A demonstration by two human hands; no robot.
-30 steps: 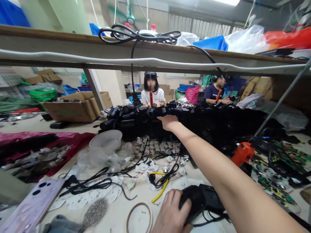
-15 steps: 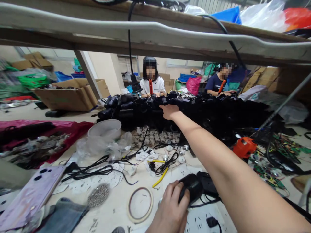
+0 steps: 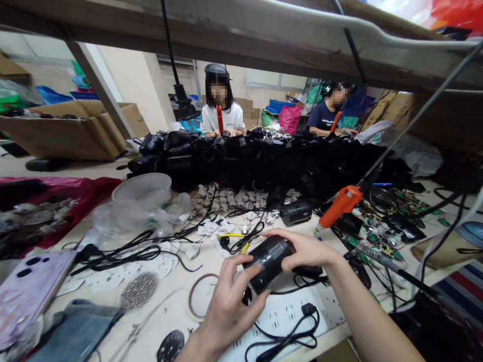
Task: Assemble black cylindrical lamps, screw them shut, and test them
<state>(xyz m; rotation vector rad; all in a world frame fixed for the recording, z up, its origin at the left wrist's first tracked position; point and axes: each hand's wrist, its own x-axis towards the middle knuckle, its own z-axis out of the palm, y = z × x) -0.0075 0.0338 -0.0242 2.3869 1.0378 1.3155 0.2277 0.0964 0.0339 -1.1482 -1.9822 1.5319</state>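
Seen from my remote station, in order of size: the bench (image 3: 171,296) carries a long black heap (image 3: 241,161) along its far side and a white slotted panel (image 3: 281,314) near its front edge. The right hand (image 3: 307,249), reaching to that heap half a second ago, has come back beside the left hand (image 3: 232,296). A hanging orange driver (image 3: 341,203) slants downward near the right hand, apart from it. The fingers of both hands are closed around one black cylinder (image 3: 267,261), tilted, near the panel's far edge; I judge that the work has thereby become two-handed handling of a single part. A second black cylinder (image 3: 296,212) lies near the driver's tip. Smallest are a tape ring (image 3: 190,296), partly behind the left hand, and loose metal bits (image 3: 139,290).
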